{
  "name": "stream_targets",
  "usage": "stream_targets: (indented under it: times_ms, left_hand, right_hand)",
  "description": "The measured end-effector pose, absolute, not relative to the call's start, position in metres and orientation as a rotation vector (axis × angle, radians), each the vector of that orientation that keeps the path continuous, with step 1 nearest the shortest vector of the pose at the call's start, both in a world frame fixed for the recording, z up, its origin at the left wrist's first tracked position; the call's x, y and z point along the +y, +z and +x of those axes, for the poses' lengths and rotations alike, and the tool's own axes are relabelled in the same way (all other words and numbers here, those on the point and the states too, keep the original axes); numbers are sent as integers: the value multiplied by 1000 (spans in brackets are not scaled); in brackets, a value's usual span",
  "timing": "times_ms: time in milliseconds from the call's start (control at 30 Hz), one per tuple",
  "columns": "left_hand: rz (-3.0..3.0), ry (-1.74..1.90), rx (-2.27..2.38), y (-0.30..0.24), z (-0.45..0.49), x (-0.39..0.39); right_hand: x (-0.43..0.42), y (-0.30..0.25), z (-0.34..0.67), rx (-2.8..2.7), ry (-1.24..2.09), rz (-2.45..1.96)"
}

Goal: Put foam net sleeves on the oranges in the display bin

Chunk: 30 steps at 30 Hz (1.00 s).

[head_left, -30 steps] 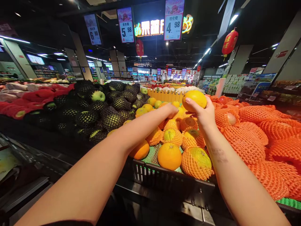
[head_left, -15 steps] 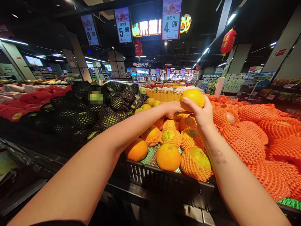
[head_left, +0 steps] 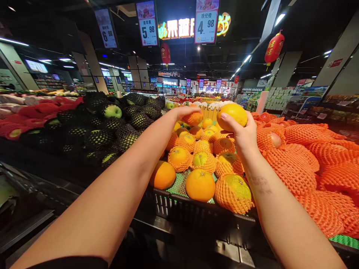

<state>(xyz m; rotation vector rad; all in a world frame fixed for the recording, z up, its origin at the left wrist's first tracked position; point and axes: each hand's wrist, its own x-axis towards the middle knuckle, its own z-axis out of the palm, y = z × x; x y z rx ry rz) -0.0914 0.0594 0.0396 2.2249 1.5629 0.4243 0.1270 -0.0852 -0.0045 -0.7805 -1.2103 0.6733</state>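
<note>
Above the far part of the orange display, my right hand point(head_left: 243, 131) grips a bare yellow-orange orange point(head_left: 233, 116), thumb across its near side. To its left, my left hand point(head_left: 183, 112) is closed round an orange in a foam net point(head_left: 194, 118); its fingers are mostly hidden behind that fruit. Below both hands, more oranges lie in rows, some in orange foam nets, such as a netted orange point(head_left: 203, 160), and others bare, such as a front orange point(head_left: 200, 184). They rest on a green mesh mat point(head_left: 179, 184) in a black crate point(head_left: 193, 210).
Green apples in black nets point(head_left: 101, 138) are heaped on the left. Larger fruit in orange-red foam nets point(head_left: 291, 164) fills the right side. A low yellow fence point(head_left: 209, 113) stands behind the oranges. Price signs point(head_left: 206, 22) and a red lantern point(head_left: 274, 48) hang overhead.
My left hand has moved left and up from the oranges beside my right hand, and a netted orange now shows in it. My right hand still holds its orange, slightly farther right.
</note>
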Motion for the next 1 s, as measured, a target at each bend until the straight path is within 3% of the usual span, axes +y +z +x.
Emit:
stream_targets:
  times_ms: [100, 500, 700, 867, 1000]
  left_hand:
    - [2089, 472, 1346, 44, -106, 58]
    - [1949, -138, 1414, 32, -69, 70]
    - [1936, -2, 1426, 27, -74, 66]
    - [2022, 237, 1718, 15, -79, 67]
    - [2237, 218, 1844, 9, -78, 63]
  right_hand:
    - [-87, -4, 126, -1224, 663, -761]
    - [-82, -7, 129, -1163, 653, -788]
    - [-83, -7, 127, -1207, 627, -808]
    - [-79, -10, 128, -1171, 635, -779]
    - [-77, -11, 128, -1144, 640, -798]
